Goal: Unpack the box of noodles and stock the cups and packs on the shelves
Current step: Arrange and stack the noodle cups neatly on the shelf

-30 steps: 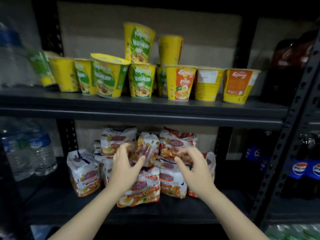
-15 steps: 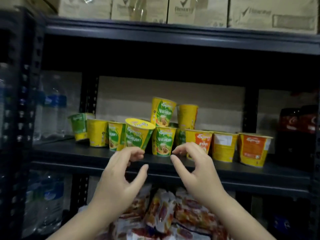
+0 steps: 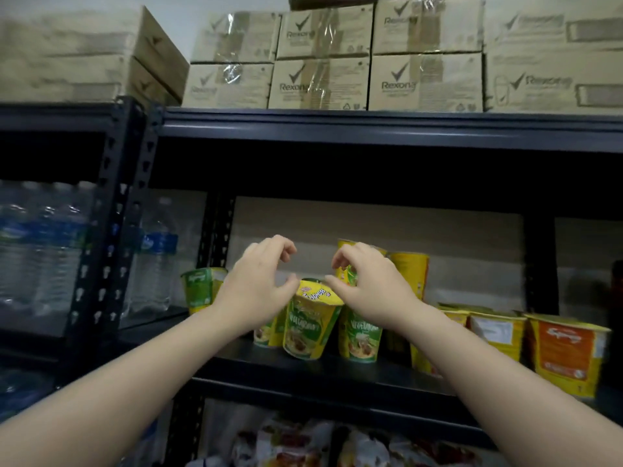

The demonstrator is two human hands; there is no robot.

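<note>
So both hands are up at the tilted green-and-yellow noodle cup (image 3: 312, 326) near the front edge of the middle shelf (image 3: 337, 372). Left hand (image 3: 258, 288) and right hand (image 3: 367, 286) hang just over its lid, fingers loosely curled, gripping nothing; can't tell if the thumbs touch the rim. Plenty of open air above that cup, up to the next shelf. More noodle cups (image 3: 569, 357) crowd right of it, some hidden behind the right hand. Noodle packs (image 3: 303, 444) below it are cut off and blurry. Rexona cartons (image 3: 424, 82) stacked way above, water bottles (image 3: 43, 244) off to its left.
</note>
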